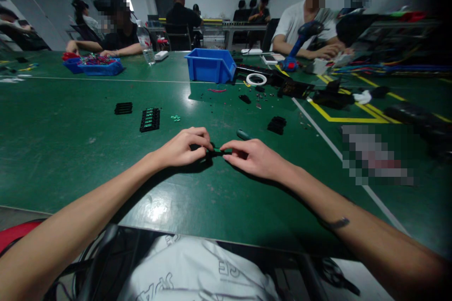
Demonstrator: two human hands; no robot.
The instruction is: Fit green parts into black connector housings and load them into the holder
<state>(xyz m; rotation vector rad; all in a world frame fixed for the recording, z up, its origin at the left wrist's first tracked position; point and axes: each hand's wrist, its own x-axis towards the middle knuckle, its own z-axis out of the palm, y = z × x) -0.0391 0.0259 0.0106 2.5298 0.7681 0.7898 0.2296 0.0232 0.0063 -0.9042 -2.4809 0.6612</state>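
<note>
Just in front of me, a small black plastic strip with a green piece on it [217, 150] lies between my two hands, low over the table. My left hand [189, 146] pinches its left end. At the right end, the thumb and index finger of my right hand [252, 156] close on it. Fingers cover much of the strip. Behind my right hand lies a dark green handle-like tool [243, 134]. Farther left sit a row of black strips with green pieces [150, 119], loose green pieces [175, 118] and plain black strips [123, 108].
More black parts [277, 124] lie to the right. Beyond them are a blue bin [211, 66], a white tape ring [256, 79], scattered small bits and a blue power drill [298, 47]. A water bottle [146, 43] stands at the back left. Co-workers sit across the table.
</note>
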